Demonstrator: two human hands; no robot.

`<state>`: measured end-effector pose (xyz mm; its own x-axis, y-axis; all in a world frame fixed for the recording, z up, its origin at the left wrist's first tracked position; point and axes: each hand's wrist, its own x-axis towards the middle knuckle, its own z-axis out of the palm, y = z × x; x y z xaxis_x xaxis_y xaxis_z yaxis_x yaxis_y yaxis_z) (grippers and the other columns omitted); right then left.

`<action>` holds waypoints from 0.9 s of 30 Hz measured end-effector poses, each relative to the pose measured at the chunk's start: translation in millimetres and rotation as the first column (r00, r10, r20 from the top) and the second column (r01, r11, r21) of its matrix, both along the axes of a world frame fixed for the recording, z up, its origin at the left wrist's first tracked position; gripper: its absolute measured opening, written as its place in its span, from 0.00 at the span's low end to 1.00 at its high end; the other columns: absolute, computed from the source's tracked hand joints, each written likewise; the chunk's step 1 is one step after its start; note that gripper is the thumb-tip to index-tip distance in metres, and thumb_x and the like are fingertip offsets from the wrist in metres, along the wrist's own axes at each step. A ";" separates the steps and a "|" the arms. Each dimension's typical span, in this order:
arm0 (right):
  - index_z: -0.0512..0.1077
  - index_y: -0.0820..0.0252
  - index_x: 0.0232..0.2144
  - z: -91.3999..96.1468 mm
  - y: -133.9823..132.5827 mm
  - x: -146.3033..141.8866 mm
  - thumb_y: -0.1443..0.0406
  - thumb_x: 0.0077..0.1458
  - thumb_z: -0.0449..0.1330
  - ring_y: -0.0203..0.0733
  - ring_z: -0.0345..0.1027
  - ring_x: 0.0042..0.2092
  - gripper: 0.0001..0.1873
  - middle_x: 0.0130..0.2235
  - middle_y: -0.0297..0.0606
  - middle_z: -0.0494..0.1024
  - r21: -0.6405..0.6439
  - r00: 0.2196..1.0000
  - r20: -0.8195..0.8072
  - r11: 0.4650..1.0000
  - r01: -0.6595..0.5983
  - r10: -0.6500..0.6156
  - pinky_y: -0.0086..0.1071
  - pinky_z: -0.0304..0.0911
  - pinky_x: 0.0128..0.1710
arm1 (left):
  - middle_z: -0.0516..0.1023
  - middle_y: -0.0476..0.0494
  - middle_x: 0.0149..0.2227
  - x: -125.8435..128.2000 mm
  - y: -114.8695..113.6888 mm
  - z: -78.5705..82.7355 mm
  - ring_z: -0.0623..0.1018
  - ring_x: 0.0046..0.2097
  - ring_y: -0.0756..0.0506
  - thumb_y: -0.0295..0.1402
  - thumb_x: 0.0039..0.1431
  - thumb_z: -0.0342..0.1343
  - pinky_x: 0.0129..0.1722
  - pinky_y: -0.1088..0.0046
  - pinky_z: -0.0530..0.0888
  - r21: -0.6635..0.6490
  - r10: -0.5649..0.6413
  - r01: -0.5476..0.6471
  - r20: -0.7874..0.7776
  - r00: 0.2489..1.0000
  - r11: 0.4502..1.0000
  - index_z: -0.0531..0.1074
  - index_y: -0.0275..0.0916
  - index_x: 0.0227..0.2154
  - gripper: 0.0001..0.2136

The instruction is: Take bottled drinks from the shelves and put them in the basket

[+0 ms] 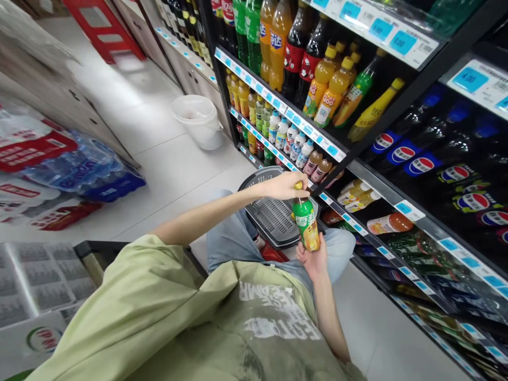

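Between my knees I have a small drink bottle (305, 222) with a green and yellow label and a yellow cap, held tilted. My left hand (283, 185) is closed at its top, with the fingers around the cap and neck. Lower down, my right hand (314, 258) grips the base of the same bottle. Just behind the bottle is a grey shopping basket (273, 205) with a slotted inside, partly covered by my left forearm. Whether anything else lies in the basket is hard to make out.
Shelves of drinks rise on the right, with a price-tag rail (278, 100) and Pepsi bottles (420, 161). A white bucket (202, 124) stands on the floor ahead. Packs of bottled water (91, 169) and a carton (35, 338) sit on the left. A red stand (105, 29) is farther off.
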<state>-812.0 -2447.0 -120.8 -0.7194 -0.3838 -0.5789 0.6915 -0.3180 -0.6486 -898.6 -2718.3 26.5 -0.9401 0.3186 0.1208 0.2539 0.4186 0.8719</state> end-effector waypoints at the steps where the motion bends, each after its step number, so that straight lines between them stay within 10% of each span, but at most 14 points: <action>1: 0.77 0.62 0.39 -6.6 6.0 -4.5 0.31 0.54 0.62 0.36 0.61 0.24 0.39 0.25 0.34 0.73 0.044 1.000 -0.013 0.999 -0.014 0.015 0.29 0.58 0.23 | 0.73 0.48 0.33 1.3 2.0 -3.1 0.71 0.36 0.46 0.35 0.59 0.65 0.43 0.70 0.66 -0.005 0.015 -0.015 -0.001 1.000 1.000 0.71 0.41 0.29 0.09; 5: 0.77 0.62 0.47 -32.4 50.5 -35.1 0.34 0.50 0.67 0.45 0.74 0.31 0.40 0.36 0.45 0.84 0.423 0.972 -0.178 0.904 -0.067 0.155 0.35 0.67 0.29 | 0.72 0.48 0.33 4.8 22.1 -22.1 0.71 0.36 0.46 0.36 0.61 0.66 0.42 0.70 0.67 -0.081 0.024 -0.027 -0.036 0.999 0.996 0.67 0.42 0.28 0.12; 10: 0.80 0.59 0.41 -60.2 135.4 -82.2 0.47 0.56 0.63 0.56 0.75 0.51 0.23 0.45 0.53 0.86 0.886 0.686 -0.453 0.369 0.280 0.569 0.49 0.68 0.56 | 0.76 0.38 0.45 -5.9 57.8 -74.2 0.77 0.41 0.42 0.33 0.67 0.58 0.45 0.66 0.72 -0.390 -0.051 0.044 -0.007 0.999 0.920 0.74 0.38 0.38 0.04; 12: 0.81 0.58 0.36 -71.0 158.8 -92.3 0.54 0.58 0.60 0.57 0.73 0.56 0.16 0.47 0.52 0.86 0.908 0.630 -0.414 0.256 0.330 0.657 0.52 0.62 0.62 | 0.75 0.33 0.51 -13.7 68.3 -106.1 0.79 0.44 0.41 0.31 0.69 0.54 0.47 0.65 0.73 -0.520 -0.070 0.093 0.063 0.996 0.849 0.75 0.35 0.45 0.08; 18: 0.81 0.57 0.33 -95.8 169.2 -98.0 0.60 0.60 0.55 0.54 0.76 0.55 0.15 0.46 0.50 0.87 0.877 0.597 -0.451 0.204 0.435 0.663 0.49 0.63 0.59 | 0.70 0.27 0.64 -30.3 77.5 -211.2 0.82 0.52 0.38 0.28 0.68 0.56 0.49 0.66 0.74 -0.704 -0.107 0.293 0.297 0.949 0.647 0.74 0.37 0.60 0.19; 27: 0.80 0.55 0.30 -104.6 164.2 -102.4 0.65 0.61 0.58 0.50 0.81 0.48 0.11 0.37 0.41 0.88 0.807 0.522 -0.557 0.274 0.523 0.646 0.44 0.67 0.51 | 0.73 0.25 0.63 -60.2 109.0 -324.7 0.82 0.52 0.38 0.21 0.63 0.57 0.51 0.64 0.77 -0.712 -0.079 0.468 0.506 0.859 0.524 0.75 0.36 0.58 0.21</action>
<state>-914.4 -2282.8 -225.4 -0.9663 -0.1568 0.2042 -0.2423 0.8218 -0.5156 -958.7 -2609.3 -298.2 -0.6834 0.3438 -0.6441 0.2318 0.9387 0.2551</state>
